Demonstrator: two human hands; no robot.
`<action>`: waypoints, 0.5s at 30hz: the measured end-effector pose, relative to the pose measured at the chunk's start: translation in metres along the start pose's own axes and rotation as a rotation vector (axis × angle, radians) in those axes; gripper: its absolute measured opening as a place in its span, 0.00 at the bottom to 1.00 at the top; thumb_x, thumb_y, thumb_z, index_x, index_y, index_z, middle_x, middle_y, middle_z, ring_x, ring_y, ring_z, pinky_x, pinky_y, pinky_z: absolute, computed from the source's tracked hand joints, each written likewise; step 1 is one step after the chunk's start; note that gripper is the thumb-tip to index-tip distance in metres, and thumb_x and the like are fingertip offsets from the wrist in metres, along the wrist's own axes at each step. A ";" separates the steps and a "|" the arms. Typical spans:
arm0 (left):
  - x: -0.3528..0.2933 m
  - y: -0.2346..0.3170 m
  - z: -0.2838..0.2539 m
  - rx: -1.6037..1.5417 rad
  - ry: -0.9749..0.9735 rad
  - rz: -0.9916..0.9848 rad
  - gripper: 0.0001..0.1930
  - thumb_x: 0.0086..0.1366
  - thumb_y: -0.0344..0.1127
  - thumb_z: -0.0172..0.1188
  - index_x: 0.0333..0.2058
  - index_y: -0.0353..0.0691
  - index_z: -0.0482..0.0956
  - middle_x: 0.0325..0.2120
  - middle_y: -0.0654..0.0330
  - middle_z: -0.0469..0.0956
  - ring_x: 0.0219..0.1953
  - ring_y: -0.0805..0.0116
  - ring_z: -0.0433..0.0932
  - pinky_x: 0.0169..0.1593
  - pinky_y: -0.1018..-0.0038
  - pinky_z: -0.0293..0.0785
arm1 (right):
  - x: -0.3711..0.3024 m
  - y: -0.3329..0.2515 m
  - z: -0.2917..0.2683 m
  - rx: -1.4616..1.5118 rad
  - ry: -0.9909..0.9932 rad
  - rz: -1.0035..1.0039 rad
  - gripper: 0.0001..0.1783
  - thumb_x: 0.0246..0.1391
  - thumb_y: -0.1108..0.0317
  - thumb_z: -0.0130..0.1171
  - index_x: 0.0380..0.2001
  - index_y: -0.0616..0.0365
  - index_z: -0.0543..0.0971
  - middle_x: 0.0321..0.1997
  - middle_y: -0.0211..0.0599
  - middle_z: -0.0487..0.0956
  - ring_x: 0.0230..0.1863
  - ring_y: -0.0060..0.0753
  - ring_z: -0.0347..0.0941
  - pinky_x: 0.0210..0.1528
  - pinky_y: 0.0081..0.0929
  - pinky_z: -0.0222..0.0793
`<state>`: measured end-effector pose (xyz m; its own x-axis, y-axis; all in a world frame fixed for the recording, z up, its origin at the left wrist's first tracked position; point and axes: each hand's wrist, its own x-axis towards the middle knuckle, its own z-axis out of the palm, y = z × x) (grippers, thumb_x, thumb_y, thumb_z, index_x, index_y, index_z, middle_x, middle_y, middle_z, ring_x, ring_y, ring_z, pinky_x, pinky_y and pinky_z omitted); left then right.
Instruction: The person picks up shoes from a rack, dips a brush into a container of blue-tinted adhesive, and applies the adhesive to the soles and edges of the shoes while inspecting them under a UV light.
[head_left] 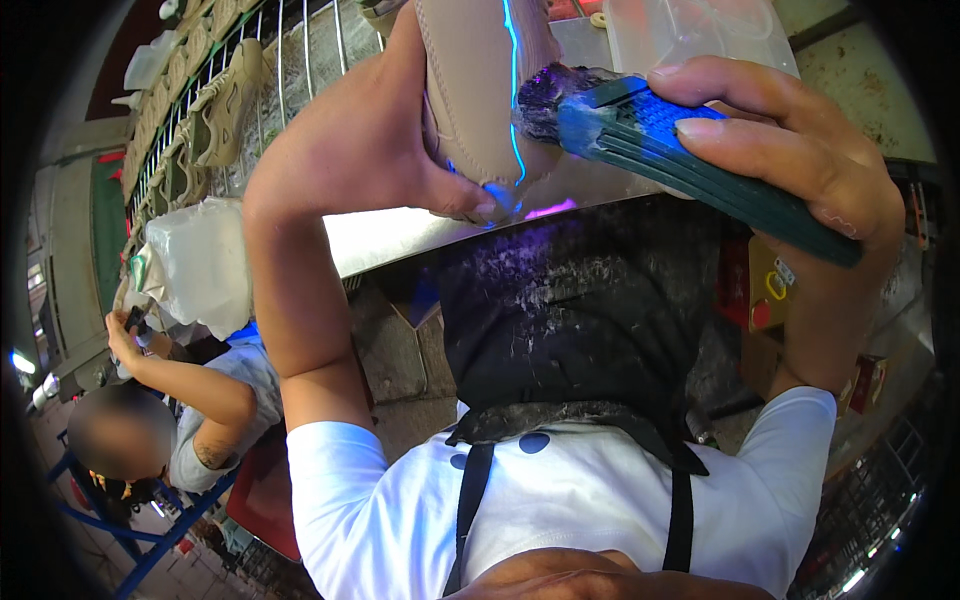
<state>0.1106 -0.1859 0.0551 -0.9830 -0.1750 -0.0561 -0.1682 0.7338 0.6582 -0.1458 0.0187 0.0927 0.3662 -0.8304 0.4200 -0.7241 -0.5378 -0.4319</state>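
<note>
My left hand (400,140) grips a beige shoe (480,80) from the side, holding it up close in front of me. A glowing blue line runs down the shoe's surface. My right hand (800,150) holds a dark green brush (690,150) by its ribbed handle. The brush's dark, wet bristles (545,100) press against the shoe's right side. Below both hands hangs my black apron (580,310), spattered with white flecks, over a white shirt.
A metal work surface (400,235) runs behind the shoe. More beige shoes (225,105) sit on a wire rack at the upper left. A clear plastic bag (200,265) lies at the left. Another person (190,410) sits at lower left. Boxes (770,300) stand at the right.
</note>
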 end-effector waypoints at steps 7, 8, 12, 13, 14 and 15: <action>0.007 -0.001 0.003 -0.064 0.074 -0.094 0.43 0.39 0.31 0.84 0.56 0.34 0.74 0.44 0.57 0.82 0.47 0.65 0.82 0.51 0.67 0.80 | -0.001 -0.012 0.020 0.043 0.084 0.113 0.14 0.54 0.78 0.64 0.45 0.61 0.85 0.53 0.57 0.82 0.51 0.49 0.83 0.54 0.35 0.80; 0.005 0.003 0.001 -0.150 0.047 -0.193 0.43 0.39 0.31 0.84 0.57 0.34 0.73 0.44 0.57 0.82 0.48 0.64 0.81 0.52 0.67 0.79 | 0.000 -0.012 0.021 0.055 0.080 0.115 0.14 0.54 0.78 0.64 0.45 0.61 0.85 0.54 0.57 0.82 0.51 0.49 0.83 0.55 0.36 0.80; 0.018 0.009 -0.006 -0.274 0.008 -0.256 0.55 0.41 0.39 0.84 0.66 0.36 0.60 0.56 0.54 0.72 0.60 0.60 0.71 0.63 0.62 0.69 | -0.004 -0.003 0.028 0.108 0.092 0.107 0.16 0.52 0.80 0.65 0.46 0.62 0.85 0.55 0.58 0.80 0.53 0.50 0.82 0.56 0.36 0.79; 0.026 -0.010 -0.007 -0.178 0.050 0.020 0.64 0.40 0.46 0.84 0.71 0.38 0.51 0.63 0.52 0.66 0.67 0.57 0.64 0.69 0.59 0.61 | -0.006 0.001 0.032 0.136 0.104 0.103 0.17 0.52 0.80 0.65 0.47 0.63 0.85 0.56 0.59 0.80 0.54 0.50 0.81 0.56 0.36 0.79; 0.027 -0.020 -0.008 -0.121 0.059 0.133 0.69 0.40 0.50 0.85 0.73 0.37 0.46 0.67 0.50 0.62 0.70 0.55 0.61 0.72 0.57 0.56 | -0.007 0.006 0.037 0.147 0.109 0.077 0.18 0.51 0.81 0.65 0.47 0.63 0.84 0.56 0.60 0.80 0.54 0.51 0.81 0.56 0.37 0.79; 0.028 -0.029 -0.009 -0.063 0.073 0.246 0.74 0.39 0.54 0.85 0.75 0.36 0.41 0.71 0.47 0.58 0.73 0.53 0.57 0.76 0.55 0.52 | -0.008 0.010 0.041 0.158 0.113 0.050 0.19 0.51 0.81 0.65 0.48 0.64 0.84 0.56 0.61 0.80 0.55 0.52 0.81 0.56 0.37 0.79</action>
<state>0.0890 -0.2182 0.0411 -0.9854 -0.0453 0.1643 0.0821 0.7185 0.6906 -0.1320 0.0141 0.0518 0.2574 -0.8398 0.4781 -0.6361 -0.5197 -0.5704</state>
